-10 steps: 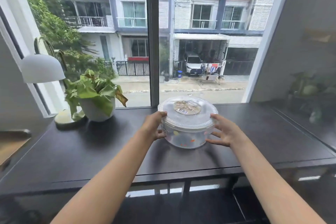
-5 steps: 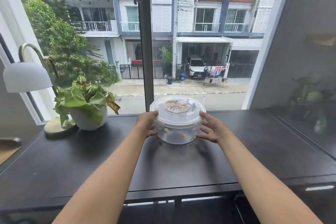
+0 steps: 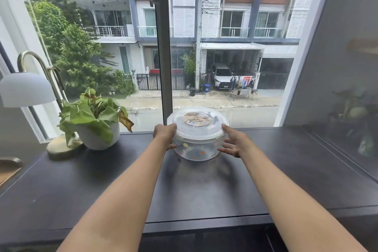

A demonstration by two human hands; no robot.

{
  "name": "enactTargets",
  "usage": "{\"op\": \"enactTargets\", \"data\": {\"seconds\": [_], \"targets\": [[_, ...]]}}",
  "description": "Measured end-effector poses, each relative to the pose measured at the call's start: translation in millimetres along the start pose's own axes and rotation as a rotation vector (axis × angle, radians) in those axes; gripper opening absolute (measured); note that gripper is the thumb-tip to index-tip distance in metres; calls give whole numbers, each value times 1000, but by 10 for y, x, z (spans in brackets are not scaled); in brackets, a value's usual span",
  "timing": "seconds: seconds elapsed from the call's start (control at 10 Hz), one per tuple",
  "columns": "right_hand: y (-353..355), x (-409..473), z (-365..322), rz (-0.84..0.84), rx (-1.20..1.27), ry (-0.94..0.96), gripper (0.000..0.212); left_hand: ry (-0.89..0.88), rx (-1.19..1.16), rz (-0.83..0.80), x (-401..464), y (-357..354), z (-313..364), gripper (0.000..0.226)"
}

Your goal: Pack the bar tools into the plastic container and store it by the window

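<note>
A lidded plastic container point(image 3: 197, 134) sat at the back edge of the dark worktop point(image 3: 81, 186), against the window point(image 3: 225, 47) and right of a potted plant point(image 3: 96, 120). The left hand point(image 3: 164, 136) clasped its side; the right hand point(image 3: 235, 141) lay spread, fingers loose beside the wall. Small items showed dimly inside. Storage looked all but finished, with only letting go remaining.

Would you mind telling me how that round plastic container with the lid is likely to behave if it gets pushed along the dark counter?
The plastic container is wide, low and flat-based, so it should slide rather than tip or roll. Its clear walls look stiff but thin, probably light. The glossy counter suggests it may skid easily. The left hand touches its side; the right hand looks open.
</note>
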State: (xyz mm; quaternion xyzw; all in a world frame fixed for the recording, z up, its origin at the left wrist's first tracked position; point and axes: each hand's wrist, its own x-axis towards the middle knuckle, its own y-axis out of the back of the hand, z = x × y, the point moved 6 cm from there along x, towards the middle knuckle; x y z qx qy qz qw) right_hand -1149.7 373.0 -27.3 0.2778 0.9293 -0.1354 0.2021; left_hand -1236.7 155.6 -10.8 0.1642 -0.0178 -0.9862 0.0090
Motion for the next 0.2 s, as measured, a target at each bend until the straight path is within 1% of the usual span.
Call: {"op": "enactTargets", "data": {"seconds": [0.1,0.2], "targets": [[27,-60,6,7,-30,-14,63,-24,-20,19,-76,55,-36,43],[221,-154,-147,39,-78,51,62,-171,94,133,-373,335,-84,34]]}}
